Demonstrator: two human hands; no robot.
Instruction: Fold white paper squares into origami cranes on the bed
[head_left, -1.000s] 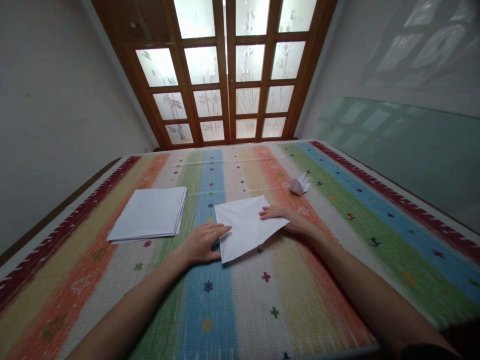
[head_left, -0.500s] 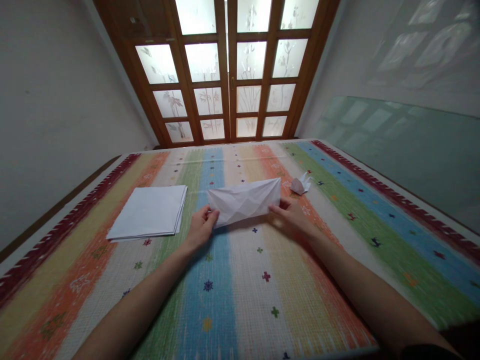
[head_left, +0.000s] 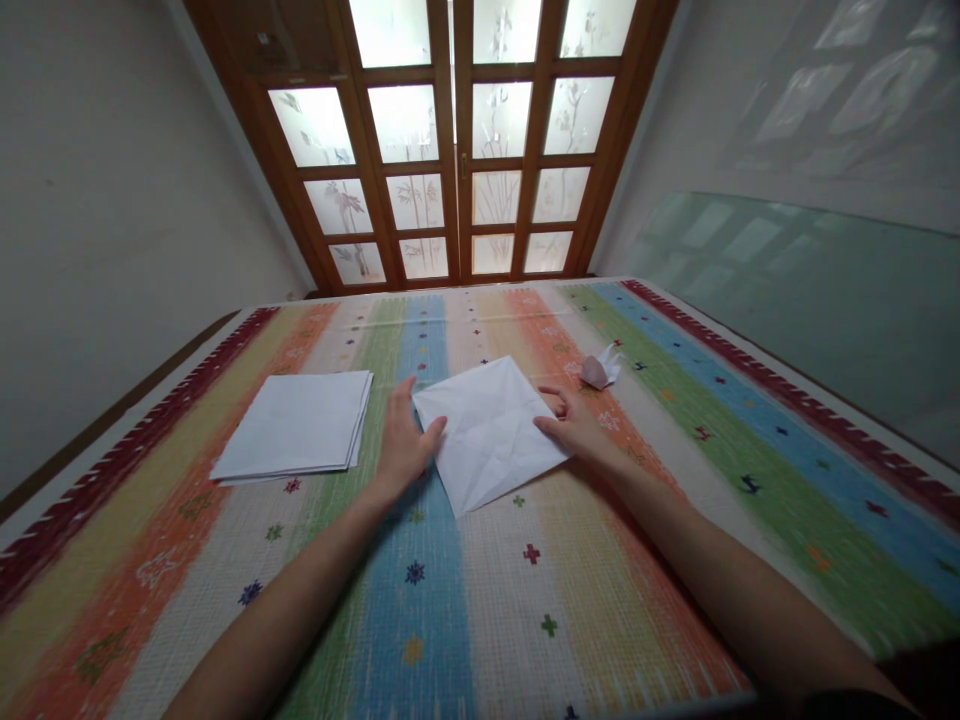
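A creased white sheet of paper [head_left: 491,430] shows its broad, nearly square face between my hands, turned at an angle above the striped cloth. At its left edge is my left hand [head_left: 409,435], fingers spread and thumb resting on the paper. My right hand [head_left: 574,422] has the right corner between its thumb and curled fingers; part of those fingers is behind the paper. A stack of white sheets [head_left: 292,425] lies to the left. Beyond my right hand sits a small folded paper piece [head_left: 601,368], white with a greyish-brown part.
The striped, patterned tablecloth [head_left: 502,590] covers the table. A wooden door with frosted panes [head_left: 459,170] stands past the far edge. On the right, a pale green glass-like panel [head_left: 810,290] runs along the wall.
The paper has gone from a narrow band to a broad face, with a corner now pointing towards me. My left hand's fingers have spread from their pinch.
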